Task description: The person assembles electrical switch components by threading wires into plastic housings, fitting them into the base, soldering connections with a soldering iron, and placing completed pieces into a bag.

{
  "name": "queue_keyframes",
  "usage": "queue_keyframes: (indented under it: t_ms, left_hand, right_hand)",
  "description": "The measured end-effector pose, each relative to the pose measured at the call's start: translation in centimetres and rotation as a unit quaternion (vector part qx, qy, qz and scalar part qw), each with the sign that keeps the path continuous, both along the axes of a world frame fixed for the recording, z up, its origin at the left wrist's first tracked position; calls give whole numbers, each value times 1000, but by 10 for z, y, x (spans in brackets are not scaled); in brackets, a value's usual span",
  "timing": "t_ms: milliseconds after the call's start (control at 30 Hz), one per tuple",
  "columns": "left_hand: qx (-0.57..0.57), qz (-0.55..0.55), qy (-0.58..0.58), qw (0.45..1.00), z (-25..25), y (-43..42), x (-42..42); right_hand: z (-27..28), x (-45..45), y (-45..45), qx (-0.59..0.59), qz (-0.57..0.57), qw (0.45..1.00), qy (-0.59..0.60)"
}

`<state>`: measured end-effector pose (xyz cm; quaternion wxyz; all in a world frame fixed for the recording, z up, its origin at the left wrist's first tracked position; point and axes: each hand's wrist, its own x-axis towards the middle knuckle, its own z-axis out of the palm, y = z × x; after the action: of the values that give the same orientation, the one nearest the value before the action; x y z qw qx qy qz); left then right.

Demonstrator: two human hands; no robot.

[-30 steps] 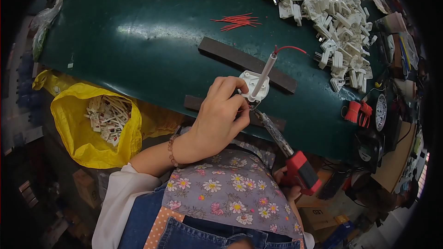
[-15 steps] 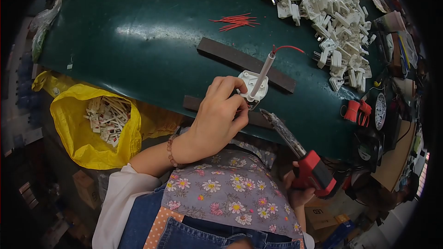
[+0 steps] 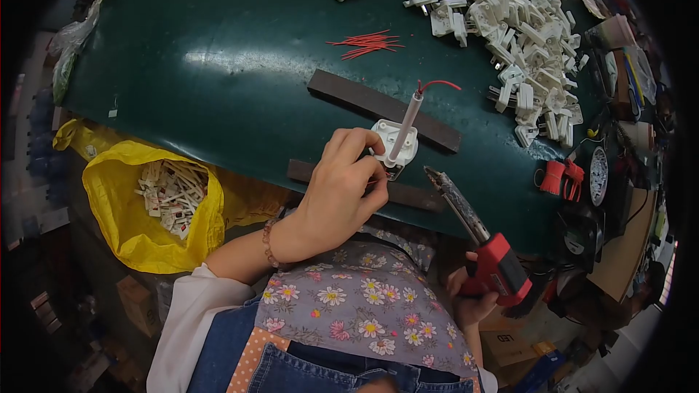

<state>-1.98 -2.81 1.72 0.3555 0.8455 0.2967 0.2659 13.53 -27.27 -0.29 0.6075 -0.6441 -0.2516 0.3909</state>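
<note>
My left hand (image 3: 348,178) is closed, fingertips pinched at the near left edge of a white plastic housing (image 3: 404,147). A white tube-like stick (image 3: 406,127) rises from the housing, with a thin red wire (image 3: 440,83) curving out of its top. Some red shows by my fingertips, but exactly what they pinch is partly hidden. My right hand (image 3: 473,302) is wrapped round the red handle of a soldering gun (image 3: 499,273). Its dark tip points up-left, a short gap to the right of the housing.
Two dark bars (image 3: 371,105) lie on the green table (image 3: 218,94) beyond and before the housing. Loose red wires (image 3: 366,44) lie farther back. White plug parts (image 3: 535,51) are heaped at right, near red wire bundles (image 3: 564,177). A yellow bag (image 3: 109,204) holds white pieces at left.
The soldering gun's tip has moved right, away from the housing. My left hand and the housing sit slightly farther left, and the stick leans a little differently.
</note>
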Motion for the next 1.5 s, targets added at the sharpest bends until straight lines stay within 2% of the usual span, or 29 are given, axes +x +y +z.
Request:
queue_keyframes:
  t_ms: [233, 467, 533, 567, 700, 767, 800, 867, 967, 1000, 1033, 1100, 1133, 1167, 1233, 1267, 1367, 1467, 1500]
  left_hand:
    - [25, -21, 21, 999, 2, 4, 0]
    - [38, -25, 36, 998, 10, 2, -10]
    - [-24, 51, -16, 998, 11, -3, -15]
    - [-38, 79, -3, 996, 12, -6, -22]
    - [17, 137, 70, 988, 39, -8, -42]
    - [167, 106, 124, 972, 49, 0, -48]
    - [157, 98, 93, 978, 48, 5, -46]
    - [151, 0, 62, 987, 49, 23, -44]
    - [-36, -117, -98, 988, 15, 47, -35]
    - [-87, -120, -103, 984, 13, 49, -31]
    - [-89, -122, -105, 983, 14, 47, -26]
    - [-266, -17, -73, 961, 19, 41, -16]
    - [-156, -22, -79, 984, 16, 40, -12]
    - [-158, -21, -79, 984, 15, 38, -9]
    - [-26, 2, -18, 1000, 11, 33, -4]
    - [0, 5, -26, 1000, 7, 30, -2]
    - [-5, 17, 6, 1000, 12, 24, 4]
    - [-13, 30, 6, 999, 8, 21, 10]
    - [-16, 33, 5, 999, 7, 21, 11]
  right_hand:
    - [2, 2, 3, 7, -29, 998, 52]
    - [1, 3, 2, 21, -46, 997, 53]
    - [0, 3, 3, 24, -55, 997, 56]
    - [-1, 4, 2, 24, -57, 997, 56]
    - [-3, 6, 5, 45, -40, 997, 42]
    - [1, 8, 11, 60, -33, 996, 53]
    - [8, 9, 16, 56, -15, 997, 44]
    - [27, 9, 28, 53, 3, 998, 33]
    - [52, 5, 44, 55, -40, 997, 35]
    - [57, 7, 44, 59, -32, 997, 38]
    - [58, 9, 43, 59, -29, 997, 38]
    - [60, 13, 37, 59, -50, 997, 12]
    - [60, 16, 33, 57, -62, 996, -1]
    - [60, 19, 29, 55, -73, 996, -14]
    - [61, 26, 27, 46, -27, 999, 3]
    - [62, 27, 27, 42, -10, 999, 9]
    - [76, 30, 32, -17, 9, 996, -83]
    - [87, 37, 33, -62, 102, 992, -49]
    - [90, 34, 37, -72, 90, 992, -58]
